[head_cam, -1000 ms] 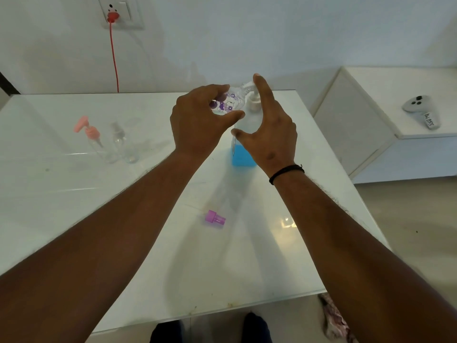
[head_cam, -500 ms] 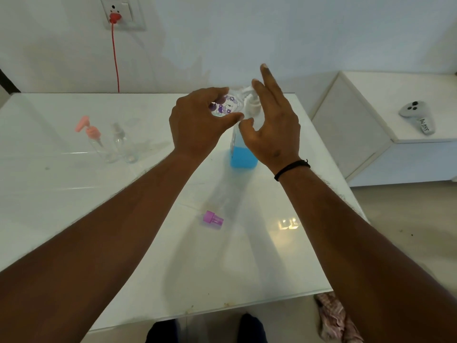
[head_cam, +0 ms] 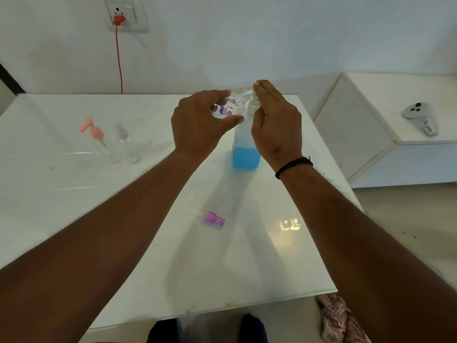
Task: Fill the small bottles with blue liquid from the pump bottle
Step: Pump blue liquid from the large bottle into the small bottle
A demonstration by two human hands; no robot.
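Left hand (head_cam: 197, 125) gripped small bottle (head_cam: 228, 108), tilted, mouth toward pump spout (head_cam: 247, 95) just to its right. Right hand (head_cam: 274, 122), nearer, rested straight fingers on pump bottle (head_cam: 246, 154) head. Mouth-to-spout alignment governed next press, likely. Purple cap (head_cam: 214, 217) lay on table (head_cam: 74, 194).

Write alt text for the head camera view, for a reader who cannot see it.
At a white table, a person's left hand holds a small clear bottle with a purple print at the spout of a pump bottle of blue liquid, while the right hand rests on the pump. A purple cap lies nearer; two more small bottles stand to the left.
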